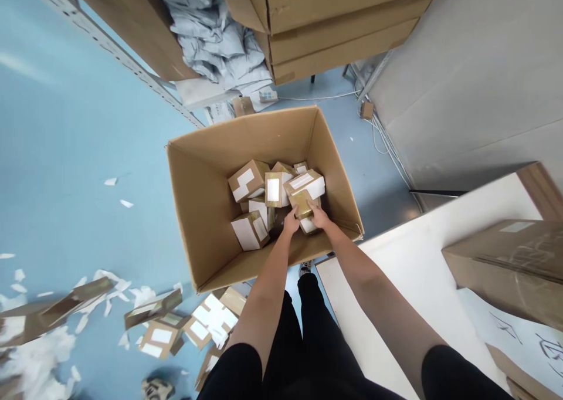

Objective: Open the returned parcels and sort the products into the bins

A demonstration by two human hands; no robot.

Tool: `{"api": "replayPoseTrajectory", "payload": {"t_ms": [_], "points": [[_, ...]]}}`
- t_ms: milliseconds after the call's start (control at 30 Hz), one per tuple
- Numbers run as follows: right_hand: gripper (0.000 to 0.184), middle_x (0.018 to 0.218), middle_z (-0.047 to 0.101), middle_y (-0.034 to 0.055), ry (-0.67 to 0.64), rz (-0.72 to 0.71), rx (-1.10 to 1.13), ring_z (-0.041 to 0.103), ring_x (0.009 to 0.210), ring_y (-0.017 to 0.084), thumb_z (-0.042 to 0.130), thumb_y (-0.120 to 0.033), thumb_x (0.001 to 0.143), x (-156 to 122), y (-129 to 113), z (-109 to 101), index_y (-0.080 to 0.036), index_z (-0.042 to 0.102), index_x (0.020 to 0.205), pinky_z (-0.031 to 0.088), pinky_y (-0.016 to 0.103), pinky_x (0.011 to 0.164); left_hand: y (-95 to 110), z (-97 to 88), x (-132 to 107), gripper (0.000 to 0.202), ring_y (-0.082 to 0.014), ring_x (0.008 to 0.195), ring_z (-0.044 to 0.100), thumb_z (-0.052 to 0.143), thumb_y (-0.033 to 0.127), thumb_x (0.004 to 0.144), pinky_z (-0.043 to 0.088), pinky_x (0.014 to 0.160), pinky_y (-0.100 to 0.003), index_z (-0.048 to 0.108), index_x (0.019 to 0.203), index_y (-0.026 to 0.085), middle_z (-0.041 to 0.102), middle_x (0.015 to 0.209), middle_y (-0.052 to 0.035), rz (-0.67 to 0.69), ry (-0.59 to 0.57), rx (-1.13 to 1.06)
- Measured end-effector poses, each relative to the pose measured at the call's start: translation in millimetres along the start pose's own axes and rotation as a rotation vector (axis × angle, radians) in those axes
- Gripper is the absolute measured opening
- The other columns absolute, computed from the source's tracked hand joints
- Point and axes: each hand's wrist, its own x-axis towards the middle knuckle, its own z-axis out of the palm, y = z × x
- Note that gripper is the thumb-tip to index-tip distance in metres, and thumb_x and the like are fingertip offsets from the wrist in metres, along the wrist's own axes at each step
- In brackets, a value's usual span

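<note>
I had the left hand [291,221] and right hand [319,217], fingers pinching a taped box [302,203], three o'clock inside the carton [197,206]. Other boxes [248,180] already lay there; floor boxes [200,329], seven o'clock, apparently remained.

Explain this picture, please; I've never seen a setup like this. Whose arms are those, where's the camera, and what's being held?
There is no machine: these are a person's bare left hand and right hand. The single picture comes from a camera worn on their head, looking forward and down. Both hands reach into a large open carton and hold a small taped box between them. Other small labelled boxes lie inside. White scraps litter the blue floor at lower left. A brown carton sits on the white table at right.
</note>
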Motion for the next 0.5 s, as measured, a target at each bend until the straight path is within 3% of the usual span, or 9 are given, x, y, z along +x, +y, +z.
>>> {"api": "replayPoseTrajectory", "payload": {"t_ms": [100,233,333,500], "points": [[0.08,0.141,0.069,0.0087,0.032,0.029,-0.074,0.062,0.133,0.025,0.061,-0.004,0.086,-12,-14,-1,-0.022,0.043,0.162,0.045,0.035,0.117,6,-11.4,-11,0.073,-0.0224,0.127,0.067,0.078,0.013,0.083,0.046,0.115,-0.032,0.058,0.152,0.021,0.07,0.142,-0.0079,0.033,0.011,-0.022],[0.065,0.14,0.07,0.0055,0.144,0.015,-0.125,0.067,0.127,0.025,0.061,-0.01,0.091,-38,-46,-26,-0.028,0.056,0.154,0.047,0.035,0.115,28,-40.3,-41,0.068,-0.0214,0.111,0.073,0.077,0.016,0.086,0.051,0.107,-0.033,0.059,0.151,0.024,0.078,0.126,-0.0071,0.143,0.014,0.046],[0.06,0.14,0.07,0.0059,0.241,-0.012,-0.165,0.069,0.123,0.026,0.059,-0.012,0.094,-63,-86,-48,-0.029,0.059,0.151,0.05,0.037,0.112,58,-70.1,-70,0.064,-0.0202,0.101,0.074,0.073,0.018,0.09,0.053,0.102,-0.032,0.058,0.152,0.024,0.081,0.117,-0.0069,0.228,0.04,0.09],[0.057,0.137,0.071,0.0078,0.417,-0.071,-0.177,0.069,0.12,0.026,0.057,-0.014,0.096,-121,-155,-79,-0.025,0.059,0.152,0.05,0.039,0.112,118,-121.7,-127,0.063,-0.0203,0.1,0.073,0.071,0.022,0.092,0.054,0.102,-0.033,0.056,0.153,0.026,0.08,0.12,-0.0058,0.355,0.074,0.123]]}}
